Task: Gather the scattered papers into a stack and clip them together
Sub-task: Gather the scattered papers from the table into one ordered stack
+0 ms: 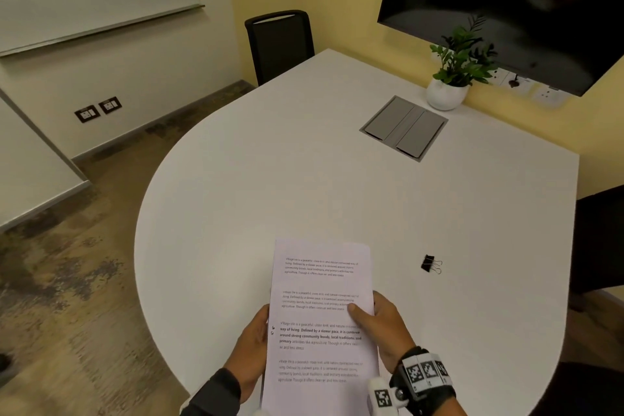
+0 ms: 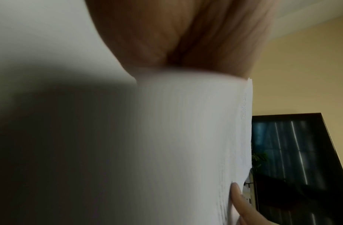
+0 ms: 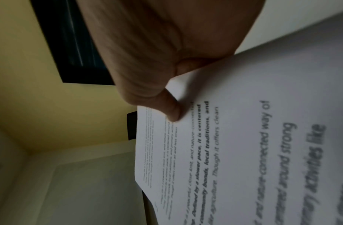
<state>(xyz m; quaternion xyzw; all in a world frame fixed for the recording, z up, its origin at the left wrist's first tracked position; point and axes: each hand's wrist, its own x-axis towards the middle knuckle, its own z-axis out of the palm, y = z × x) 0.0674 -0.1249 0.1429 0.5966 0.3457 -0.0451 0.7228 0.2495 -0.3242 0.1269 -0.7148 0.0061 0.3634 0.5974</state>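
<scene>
A stack of printed white papers [image 1: 320,317] is held up over the near edge of the white table [image 1: 337,179]. My left hand [image 1: 255,338] grips the stack's left edge; its fingers are hidden behind the sheets. My right hand [image 1: 378,324] holds the right edge, thumb pressed on the top page. The right wrist view shows that thumb [image 3: 170,109] pinching the papers [image 3: 244,152]. In the left wrist view the stack [image 2: 195,137] fills the frame, blurred. A black binder clip [image 1: 430,263] lies on the table to the right of the stack, apart from both hands.
A grey cable hatch [image 1: 403,127] is set in the table further back. A potted plant [image 1: 454,78] stands at the far edge under a dark wall screen [image 1: 523,3]. A black chair [image 1: 278,44] stands at the far left side. Floor lies to the left.
</scene>
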